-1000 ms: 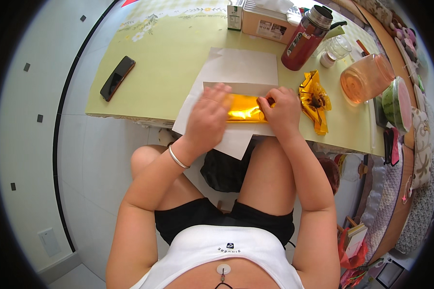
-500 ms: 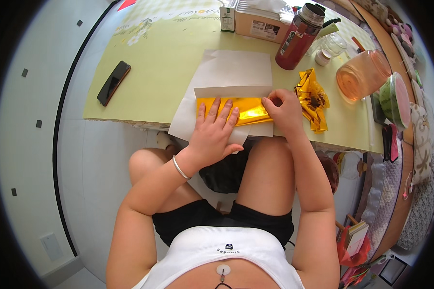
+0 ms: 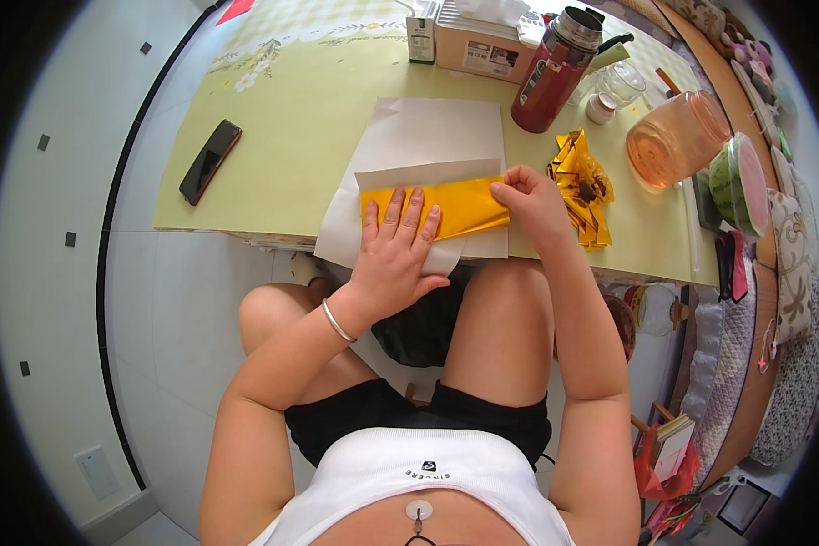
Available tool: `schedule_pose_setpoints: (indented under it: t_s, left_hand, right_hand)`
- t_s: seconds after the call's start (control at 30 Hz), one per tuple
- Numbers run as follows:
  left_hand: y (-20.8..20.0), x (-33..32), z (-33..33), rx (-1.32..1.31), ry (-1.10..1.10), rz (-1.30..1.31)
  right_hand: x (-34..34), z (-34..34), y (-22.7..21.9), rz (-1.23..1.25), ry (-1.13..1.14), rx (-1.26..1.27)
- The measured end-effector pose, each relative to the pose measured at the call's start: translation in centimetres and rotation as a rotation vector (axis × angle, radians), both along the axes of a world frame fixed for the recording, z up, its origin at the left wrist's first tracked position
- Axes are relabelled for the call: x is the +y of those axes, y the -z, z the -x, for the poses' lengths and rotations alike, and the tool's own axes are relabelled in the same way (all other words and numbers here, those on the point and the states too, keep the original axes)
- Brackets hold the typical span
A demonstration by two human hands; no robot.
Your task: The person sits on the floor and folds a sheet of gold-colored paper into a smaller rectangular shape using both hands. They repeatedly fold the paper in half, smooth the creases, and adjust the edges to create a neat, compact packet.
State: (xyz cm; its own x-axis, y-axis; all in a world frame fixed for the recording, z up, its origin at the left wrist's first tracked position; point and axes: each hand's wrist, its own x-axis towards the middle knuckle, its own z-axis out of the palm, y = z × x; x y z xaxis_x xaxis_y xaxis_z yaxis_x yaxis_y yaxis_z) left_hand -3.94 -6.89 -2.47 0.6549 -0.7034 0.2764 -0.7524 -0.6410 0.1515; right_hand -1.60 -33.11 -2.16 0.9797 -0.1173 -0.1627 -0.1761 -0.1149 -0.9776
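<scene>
1. Pale tiled floor (image 3: 91, 300) lies on the left, and a yellow-green counter (image 3: 291, 136) runs across the top of the view.
2. On the counter's near edge lies a white sheet (image 3: 437, 136) with a yellow paper (image 3: 460, 205) on top of it, partly tucked under a folded white flap.
3. The left hand (image 3: 396, 255) lies flat, palm down, fingers (image 3: 409, 205) spread and straight, pressing on the yellow paper's left part and the white sheet below it; it grips nothing. A thin bangle (image 3: 338, 320) sits on that wrist.
4. The right hand (image 3: 532, 205) is at the paper's right end, its fingers (image 3: 503, 185) curled and pinched on the paper's upper right edge.
5. Just right of the right hand lies a pile of gold foil pieces (image 3: 581, 182) with a dark centre.
6. A black phone (image 3: 210, 161) lies well apart to the left on the counter.
7. At the far edge stand a red flask (image 3: 555, 77), a cardboard box (image 3: 482, 45), a small carton (image 3: 421, 36) and a clear glass jar (image 3: 623, 82).
8. To the right sit an orange-tinted plastic jar (image 3: 678, 136) on its side and a green bowl (image 3: 737, 182).
</scene>
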Motion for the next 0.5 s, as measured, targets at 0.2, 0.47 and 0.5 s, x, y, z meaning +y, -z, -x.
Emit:
schedule_pose_setpoints:
  t_s: [0.2, 0.47, 0.5]
  left_hand:
    - [0.2, 0.3, 0.2, 0.006, -0.018, -0.020]
    - [0.1, 0.2, 0.4, 0.009, -0.007, 0.022]
    - [0.0, 0.1, 0.6, 0.011, -0.020, 0.002]
  right_hand:
    - [2.2, 0.7, -0.3, 0.537, 0.145, -0.141]
    - [2.8, 1.0, 0.8, 0.776, 0.182, -0.317]
    - [2.9, 1.1, 0.7, 0.782, 0.187, -0.318]
